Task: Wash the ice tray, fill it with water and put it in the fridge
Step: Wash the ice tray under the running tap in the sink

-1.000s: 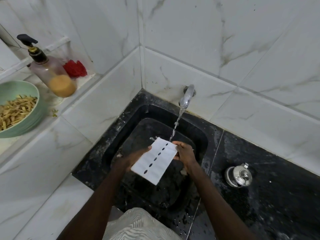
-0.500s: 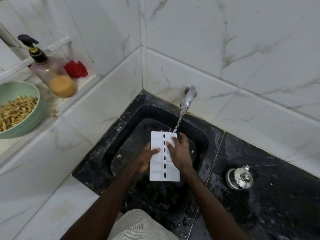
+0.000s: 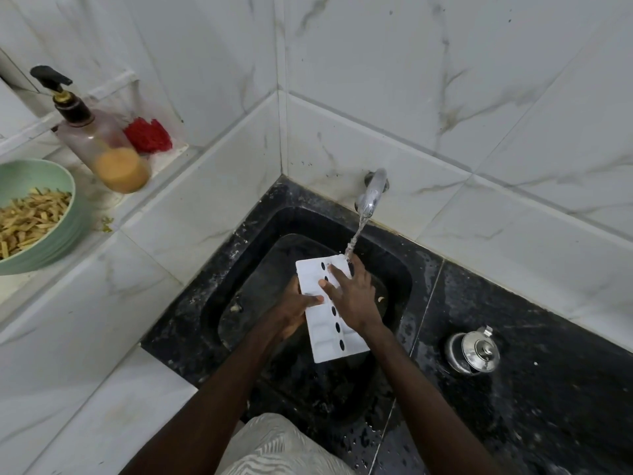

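A white ice tray with a row of dark oval holes is held over the black sink, its far end under the running tap. Water falls from the tap onto the tray's far corner. My left hand grips the tray's left edge, thumb on top and fingers underneath. My right hand lies flat on the tray's top face with fingers spread and straight, pressing on it.
On the left ledge stand a pump soap bottle, a red scrubber and a green bowl of cut food. A small steel lidded pot sits on the wet black counter to the right. Marble walls close the corner.
The tray turned from a slant to lie lengthwise under the tap. My right hand moved from the tray's right edge onto its top face and slid further up it.
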A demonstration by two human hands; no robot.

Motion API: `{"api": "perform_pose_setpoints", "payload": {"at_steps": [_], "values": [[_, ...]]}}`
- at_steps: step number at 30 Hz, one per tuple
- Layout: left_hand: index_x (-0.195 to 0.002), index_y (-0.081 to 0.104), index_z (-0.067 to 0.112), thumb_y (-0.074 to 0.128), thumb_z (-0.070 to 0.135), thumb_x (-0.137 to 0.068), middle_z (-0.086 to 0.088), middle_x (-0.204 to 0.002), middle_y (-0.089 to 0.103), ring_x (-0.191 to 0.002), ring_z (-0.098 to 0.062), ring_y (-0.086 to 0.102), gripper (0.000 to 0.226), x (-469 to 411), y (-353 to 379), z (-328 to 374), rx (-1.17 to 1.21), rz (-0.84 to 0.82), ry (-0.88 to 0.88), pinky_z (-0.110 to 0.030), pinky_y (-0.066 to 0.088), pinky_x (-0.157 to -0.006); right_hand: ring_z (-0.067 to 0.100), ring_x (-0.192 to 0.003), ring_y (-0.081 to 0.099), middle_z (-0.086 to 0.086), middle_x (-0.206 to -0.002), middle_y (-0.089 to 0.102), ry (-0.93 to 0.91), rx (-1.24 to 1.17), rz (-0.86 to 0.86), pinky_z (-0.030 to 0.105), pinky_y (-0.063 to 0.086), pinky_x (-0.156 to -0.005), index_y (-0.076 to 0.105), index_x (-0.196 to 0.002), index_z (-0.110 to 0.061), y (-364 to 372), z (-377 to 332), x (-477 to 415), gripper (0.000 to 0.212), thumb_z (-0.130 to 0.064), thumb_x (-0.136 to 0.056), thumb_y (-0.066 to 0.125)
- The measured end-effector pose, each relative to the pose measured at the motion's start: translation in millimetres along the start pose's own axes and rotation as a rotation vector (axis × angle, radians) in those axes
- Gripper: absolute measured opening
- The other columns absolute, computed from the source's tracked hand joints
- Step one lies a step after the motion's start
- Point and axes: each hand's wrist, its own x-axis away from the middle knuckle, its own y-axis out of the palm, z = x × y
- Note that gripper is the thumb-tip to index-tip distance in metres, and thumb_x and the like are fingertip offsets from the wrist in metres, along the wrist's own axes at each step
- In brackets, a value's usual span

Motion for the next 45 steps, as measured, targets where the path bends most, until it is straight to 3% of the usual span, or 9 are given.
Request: {"api": "perform_pose_setpoints", "payload": {"at_steps": [5,8,12,16,24,27,31,35,45], "values": [[-0.141,0.052,0.008,0.077,-0.003,-0.077,-0.016,-0.122,0.074,-0.106,-0.035,0.075,0.070,1.0,-6.4,-0.6,0.026,0.032,-0.026,-0.046,0.063,-0.080,0.031,-0.155,0.021,0.002,-0.170,0.016,-0.012,-0.009,0.107,0.064,0.022,-0.121,0.060,-0.136,-0.038,-3.9,6.8,2.1,0.047,-0.065,-0.102,0.042],[-0.141,0.052,0.009,0.079,0.000,-0.072,-0.016,-0.125,0.073,-0.112,-0.039,0.072,0.075,-4.0,-2.1,-0.4,0.012,0.033,-0.018,-0.056,0.061,-0.090,0.032,-0.155,0.020,0.004,-0.170,0.014,0.068,0.035,0.140,0.065,0.025,-0.120,0.056,-0.142,-0.032,-4.8,5.2,-1.0,0.054,-0.065,-0.102,0.042],[-0.142,0.054,0.017,0.085,0.013,-0.075,-0.010,-0.132,0.071,-0.120,-0.036,0.069,0.074,-6.4,0.9,9.4,-0.028,0.027,0.005,-0.059,0.054,-0.103,0.032,-0.157,0.012,0.002,-0.173,0.005,-0.006,-0.031,0.021,0.065,0.019,-0.121,0.042,-0.155,-0.037,-2.4,-0.8,-1.0,0.066,-0.071,-0.099,0.040],[-0.143,0.051,0.011,0.079,0.007,-0.079,-0.016,-0.129,0.071,-0.115,-0.039,0.071,0.070,-3.0,-7.0,6.8,0.026,0.041,-0.004,-0.056,0.059,-0.095,0.028,-0.153,0.025,0.000,-0.170,0.012,-0.062,-0.060,0.103,0.063,0.028,-0.120,0.053,-0.148,-0.037,-11.3,5.4,1.3,0.058,-0.067,-0.100,0.040],[-0.140,0.055,0.009,0.076,0.004,-0.084,-0.018,-0.130,0.071,-0.116,-0.040,0.070,0.060,-2.2,-13.3,18.1,0.051,0.004,-0.013,-0.054,0.060,-0.091,0.034,-0.152,0.021,-0.006,-0.173,0.005,-0.040,0.011,0.060,0.067,0.028,-0.116,0.029,-0.160,-0.044,-24.1,15.2,-2.7,0.063,-0.067,-0.102,0.036],[-0.141,0.055,0.008,0.076,0.004,-0.087,-0.019,-0.131,0.070,-0.118,-0.042,0.068,0.058,-3.9,-15.1,18.2,0.037,0.032,-0.005,-0.062,0.056,-0.098,0.033,-0.152,0.022,-0.007,-0.173,0.004,-0.046,0.043,0.057,0.067,0.030,-0.116,0.029,-0.160,-0.044,-24.8,17.2,-1.3,0.064,-0.069,-0.102,0.033],[-0.139,0.057,0.008,0.069,-0.001,-0.094,-0.016,-0.128,0.072,-0.116,-0.039,0.071,0.048,-4.5,-12.0,22.9,0.018,0.044,-0.011,-0.055,0.059,-0.096,0.033,-0.152,0.022,-0.009,-0.173,0.001,-0.046,0.058,0.047,0.067,0.030,-0.115,0.027,-0.161,-0.044,-27.6,15.9,-3.8,0.065,-0.071,-0.101,0.030],[-0.140,0.057,0.009,0.076,0.008,-0.088,-0.015,-0.128,0.072,-0.117,-0.038,0.070,0.055,-4.5,-9.0,26.8,0.000,0.028,-0.043,-0.060,0.055,-0.101,0.034,-0.152,0.022,-0.009,-0.173,0.001,-0.042,0.059,0.039,0.070,0.028,-0.115,0.020,-0.162,-0.045,-32.7,12.1,-12.2,0.066,-0.071,-0.102,0.027],[-0.138,0.059,0.008,0.076,0.012,-0.088,-0.017,-0.129,0.072,-0.117,-0.040,0.070,0.053,-7.0,-12.4,18.4,0.022,0.149,-0.018,-0.064,0.052,-0.102,0.027,-0.156,0.020,-0.009,-0.174,-0.001,-0.110,0.236,-0.067,0.061,0.028,-0.120,0.008,-0.166,-0.035,-24.5,16.9,5.3,0.075,-0.073,-0.102,0.020]]}}
